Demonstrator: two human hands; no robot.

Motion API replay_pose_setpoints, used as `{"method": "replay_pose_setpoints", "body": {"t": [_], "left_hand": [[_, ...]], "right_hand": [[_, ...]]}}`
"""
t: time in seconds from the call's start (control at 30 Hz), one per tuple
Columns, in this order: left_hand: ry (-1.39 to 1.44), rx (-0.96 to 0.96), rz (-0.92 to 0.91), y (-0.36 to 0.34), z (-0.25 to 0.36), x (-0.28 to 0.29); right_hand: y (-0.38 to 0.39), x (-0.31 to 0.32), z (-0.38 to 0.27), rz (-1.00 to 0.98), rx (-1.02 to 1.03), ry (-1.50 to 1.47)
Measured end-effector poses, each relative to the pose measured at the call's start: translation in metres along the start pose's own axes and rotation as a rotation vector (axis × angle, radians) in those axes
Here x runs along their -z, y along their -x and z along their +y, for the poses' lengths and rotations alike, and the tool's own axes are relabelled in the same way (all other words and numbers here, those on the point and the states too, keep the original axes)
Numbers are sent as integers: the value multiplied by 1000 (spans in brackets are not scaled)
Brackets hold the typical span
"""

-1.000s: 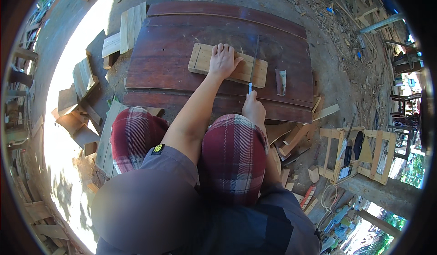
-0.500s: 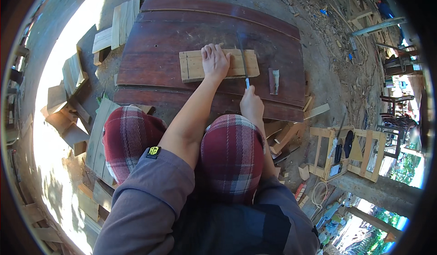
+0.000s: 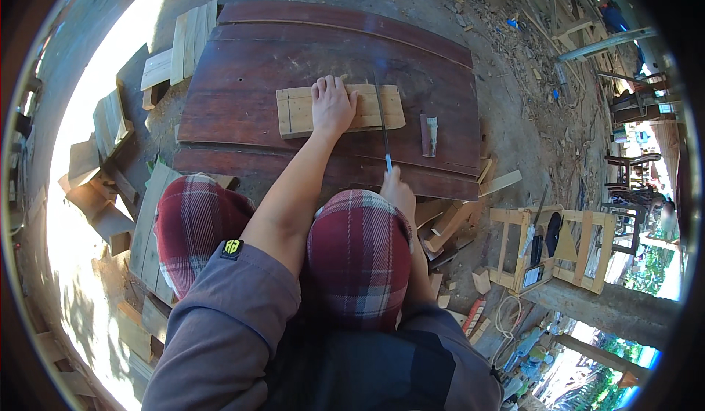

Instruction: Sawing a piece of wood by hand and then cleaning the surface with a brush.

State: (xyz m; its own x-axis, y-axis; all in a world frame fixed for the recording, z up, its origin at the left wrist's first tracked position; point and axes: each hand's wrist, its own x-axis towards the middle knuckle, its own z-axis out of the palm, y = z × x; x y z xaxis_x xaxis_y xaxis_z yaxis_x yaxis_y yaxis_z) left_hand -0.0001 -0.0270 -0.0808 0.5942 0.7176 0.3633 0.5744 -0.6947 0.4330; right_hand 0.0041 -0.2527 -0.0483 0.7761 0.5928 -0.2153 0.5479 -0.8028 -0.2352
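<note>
Dirt-floored yard, dark red-brown wooden tabletop (image 3: 257,59) low in front of the knees. Right hand (image 3: 398,189) closed round the pale handle of a thin saw (image 3: 378,99); finger wrap partly hidden. Blade lies across the right-hand part of a light wooden board (image 3: 367,110), running past both its long edges. Teeth too small to make out. Left hand (image 3: 333,107) pressed palm-down on the board left of the blade, not wrapped round it, thumb out toward the saw side. Board sits on the tabletop, dark line across its left end.

Doing it well, my judgement: keep left-hand pressure firm so the board can't skid, thumb clear of the blade, strokes long and straight, light push, blade square to the board.

Pose: left arm reaches forward between the knees, nearly straight, weight probably going down through the palm. Right forearm runs outside the right plaid-covered knee (image 3: 360,249), hand low near the tabletop's near edge, roughly in line with the blade.

Further out: small flat reddish piece (image 3: 425,136) right of the board, offcuts (image 3: 448,227) beside the tabletop, wooden frame (image 3: 584,246) farther right.
</note>
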Motion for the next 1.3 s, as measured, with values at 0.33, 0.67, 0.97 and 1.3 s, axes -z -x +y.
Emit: {"method": "replay_pose_setpoints", "body": {"t": [0.33,0.67,0.97,1.3], "left_hand": [[-31,36,35,3,0,0],[-17,28,32,1,0,-2],[-46,50,49,4,5,0],[-55,28,81,2,4,-4]], "right_hand": [[23,-11,5,-33,-75,-52],[7,3,3,-11,-14,10],[-15,-3,-13,78,-26,-53],[53,2,32,-157,-100,-82]]}}
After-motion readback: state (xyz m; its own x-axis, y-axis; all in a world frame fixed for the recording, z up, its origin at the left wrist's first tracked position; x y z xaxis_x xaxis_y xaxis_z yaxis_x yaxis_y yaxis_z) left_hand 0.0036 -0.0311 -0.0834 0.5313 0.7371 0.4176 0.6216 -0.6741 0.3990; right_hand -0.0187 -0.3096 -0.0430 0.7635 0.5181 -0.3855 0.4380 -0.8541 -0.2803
